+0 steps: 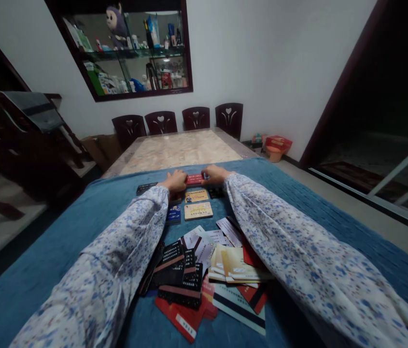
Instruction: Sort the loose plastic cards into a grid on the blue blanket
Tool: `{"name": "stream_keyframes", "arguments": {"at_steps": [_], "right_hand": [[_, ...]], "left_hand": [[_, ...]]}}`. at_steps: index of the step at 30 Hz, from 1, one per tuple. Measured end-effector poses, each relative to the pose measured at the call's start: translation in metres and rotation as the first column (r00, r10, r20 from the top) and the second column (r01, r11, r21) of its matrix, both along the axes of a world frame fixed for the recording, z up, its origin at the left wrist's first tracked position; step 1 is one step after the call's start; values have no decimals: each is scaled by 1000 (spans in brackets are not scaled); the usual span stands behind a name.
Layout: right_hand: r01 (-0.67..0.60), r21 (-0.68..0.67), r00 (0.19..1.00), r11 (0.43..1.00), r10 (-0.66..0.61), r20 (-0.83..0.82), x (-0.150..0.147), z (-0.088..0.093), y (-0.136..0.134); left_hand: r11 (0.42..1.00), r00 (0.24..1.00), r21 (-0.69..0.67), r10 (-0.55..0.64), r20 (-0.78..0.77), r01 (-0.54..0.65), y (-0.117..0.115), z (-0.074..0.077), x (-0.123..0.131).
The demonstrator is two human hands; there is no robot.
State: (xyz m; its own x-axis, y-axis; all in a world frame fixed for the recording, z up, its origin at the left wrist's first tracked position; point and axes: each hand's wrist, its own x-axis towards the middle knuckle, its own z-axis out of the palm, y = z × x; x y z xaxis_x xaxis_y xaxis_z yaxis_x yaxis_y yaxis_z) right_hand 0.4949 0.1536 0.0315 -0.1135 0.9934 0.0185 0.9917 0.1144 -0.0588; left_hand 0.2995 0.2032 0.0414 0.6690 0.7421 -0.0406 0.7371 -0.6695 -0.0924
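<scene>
Both arms reach forward over the blue cloth [109, 208]. My left hand [175, 180] is closed against the left end of a red card stack [194, 179]. Its right end is held between the thumb and fingers of my right hand [215, 175]. Just nearer lie a yellow card stack [196, 196] and a cream card stack [198, 211], with a blue card stack [174, 214] to their left. Black cards [146, 188] rest beside my left hand, and other dark cards [216, 193] lie under my right wrist.
Between my forearms spreads a loose pile of black cards [175, 263], silvery cards [204, 249], gold cards [242, 265] and red cards [182, 316]. Beyond the cloth is the marble tabletop [185, 147], with several dark chairs [160, 122] behind it. A glass-shelved cabinet [134, 53] is set in the wall.
</scene>
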Motion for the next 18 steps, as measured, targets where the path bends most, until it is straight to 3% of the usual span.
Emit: {"name": "stream_keyframes", "arguments": {"at_steps": [18], "right_hand": [[25,-81,997,996,-31,-68,-5,-1,9]], "left_hand": [[998,999,-61,20,-25,-22,9,-4,4]]}}
